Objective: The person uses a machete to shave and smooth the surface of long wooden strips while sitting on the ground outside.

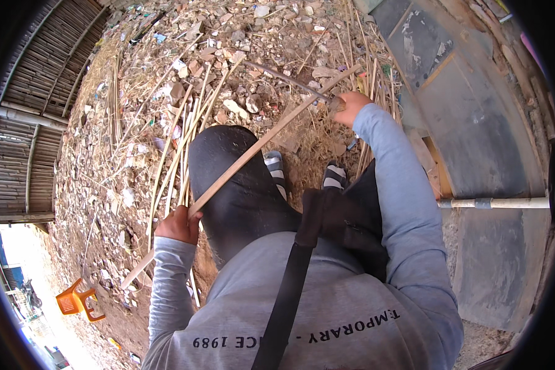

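A long flat bamboo strip (250, 153) runs slantwise across my left thigh, from low left to far right. My left hand (180, 224) is closed round it near its lower end. Farther out, my right hand (352, 108) grips the handle of a long, narrow-bladed knife (285, 78). Its dark blade points to the far left and crosses the strip close to the strip's far end. Whether the edge touches the strip I cannot tell. Several thin split bamboo strips (177, 154) lie on the ground beside my left knee.
Stones and litter cover the ground (123, 191). A slatted bamboo wall (28, 148) stands at the left, an orange plastic chair (78, 302) low left. Grey panels (487, 117) line the right, with a pale pole (505, 203) across them. More thin strips (369, 68) lie beyond my right hand.
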`<state>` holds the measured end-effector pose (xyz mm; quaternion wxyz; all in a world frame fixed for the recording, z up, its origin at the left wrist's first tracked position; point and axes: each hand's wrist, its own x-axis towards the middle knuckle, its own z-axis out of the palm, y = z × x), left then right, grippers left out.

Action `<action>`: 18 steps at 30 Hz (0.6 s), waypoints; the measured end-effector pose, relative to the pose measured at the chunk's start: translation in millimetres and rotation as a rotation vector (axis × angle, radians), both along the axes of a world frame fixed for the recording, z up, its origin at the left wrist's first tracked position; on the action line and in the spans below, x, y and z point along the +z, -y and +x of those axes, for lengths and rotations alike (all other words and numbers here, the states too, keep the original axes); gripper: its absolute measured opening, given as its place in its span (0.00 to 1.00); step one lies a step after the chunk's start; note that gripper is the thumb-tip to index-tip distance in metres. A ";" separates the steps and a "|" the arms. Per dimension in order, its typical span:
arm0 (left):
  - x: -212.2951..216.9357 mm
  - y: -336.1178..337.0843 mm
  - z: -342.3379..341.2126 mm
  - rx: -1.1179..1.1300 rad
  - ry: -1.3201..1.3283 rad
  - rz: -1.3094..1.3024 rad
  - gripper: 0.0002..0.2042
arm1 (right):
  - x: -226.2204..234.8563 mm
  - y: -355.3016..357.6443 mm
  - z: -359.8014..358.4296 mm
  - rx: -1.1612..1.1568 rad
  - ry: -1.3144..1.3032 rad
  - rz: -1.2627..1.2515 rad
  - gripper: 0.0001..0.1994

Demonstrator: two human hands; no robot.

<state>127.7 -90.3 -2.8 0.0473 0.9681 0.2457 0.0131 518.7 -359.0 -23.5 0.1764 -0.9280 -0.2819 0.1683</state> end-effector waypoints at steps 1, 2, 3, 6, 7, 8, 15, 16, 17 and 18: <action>-0.5 -0.3 0.2 0.006 -0.026 -0.010 0.18 | 2.5 -1.8 -5.1 0.071 0.027 -0.035 0.19; -3.0 -0.8 -0.2 0.004 -0.035 -0.013 0.18 | -4.2 0.4 -2.8 0.069 0.018 -0.037 0.19; -4.3 -2.4 1.6 0.008 -0.023 -0.039 0.18 | -4.7 2.1 3.3 0.052 -0.050 0.010 0.19; -3.7 -1.9 2.2 0.021 -0.028 -0.059 0.18 | -2.0 6.7 7.9 -0.047 -0.183 0.041 0.20; -3.5 -1.7 2.4 0.034 -0.047 -0.054 0.19 | 1.2 6.2 7.7 -0.125 -0.250 0.025 0.20; -3.1 -2.2 3.4 0.034 -0.040 -0.052 0.19 | 3.8 5.6 6.9 -0.124 -0.243 0.027 0.20; -3.5 -1.7 4.0 0.019 -0.002 -0.090 0.19 | -6.1 3.4 2.4 -0.015 -0.007 0.011 0.21; 1.9 1.1 5.3 0.019 -0.020 -0.064 0.19 | -7.8 4.0 7.0 -0.091 -0.073 0.043 0.21; 5.5 2.3 6.6 0.020 -0.038 -0.039 0.19 | -8.5 7.0 10.9 -0.096 -0.063 0.048 0.21; 5.5 2.6 5.0 0.016 -0.042 -0.033 0.19 | -6.0 6.3 7.2 -0.080 -0.048 -0.001 0.23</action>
